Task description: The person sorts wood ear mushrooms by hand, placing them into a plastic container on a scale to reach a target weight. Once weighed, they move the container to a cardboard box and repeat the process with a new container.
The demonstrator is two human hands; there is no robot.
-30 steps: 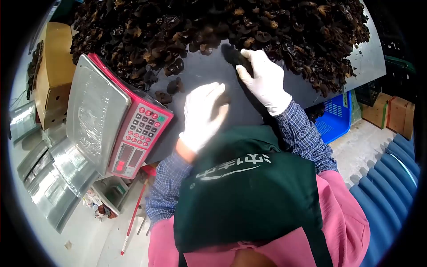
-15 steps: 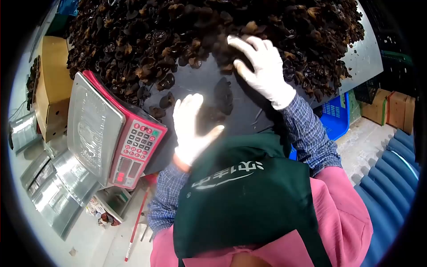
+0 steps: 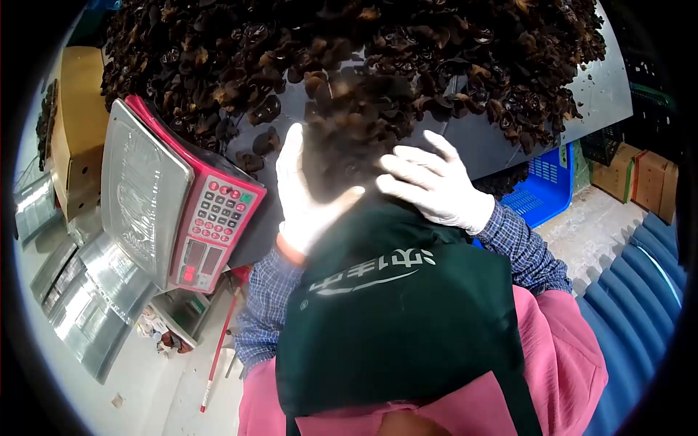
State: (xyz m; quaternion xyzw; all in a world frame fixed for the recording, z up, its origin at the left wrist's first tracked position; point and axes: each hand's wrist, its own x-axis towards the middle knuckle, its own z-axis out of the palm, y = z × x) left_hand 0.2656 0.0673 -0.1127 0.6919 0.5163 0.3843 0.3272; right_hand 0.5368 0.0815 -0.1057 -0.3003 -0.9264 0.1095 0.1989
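A big heap of dark brown wood ear mushrooms (image 3: 349, 36) covers the far part of the grey table (image 3: 254, 203). Close to my apron, a blurred bunch of wood ear mushrooms (image 3: 356, 120) lies between my two white-gloved hands. My left hand (image 3: 309, 196) borders its left side, fingers stretched up and thumb spread to the right; it grips nothing. On the bunch's lower right side, my right hand (image 3: 436, 182) has its fingers extended to the left, touching or nearly touching the pieces. The dark green apron (image 3: 400, 320) sits just below both hands.
A red and grey weighing scale (image 3: 182, 196) stands on the left, with a cardboard box (image 3: 80, 123) beyond it. A blue crate (image 3: 542, 189) is below the table's right edge, holding dark pieces. Brown boxes (image 3: 632, 182) and blue corrugated material (image 3: 632, 320) are at right.
My right hand has come down from the heap toward my apron, and a bunch of mushrooms now lies between the hands. My left hand has shifted slightly, staying open.
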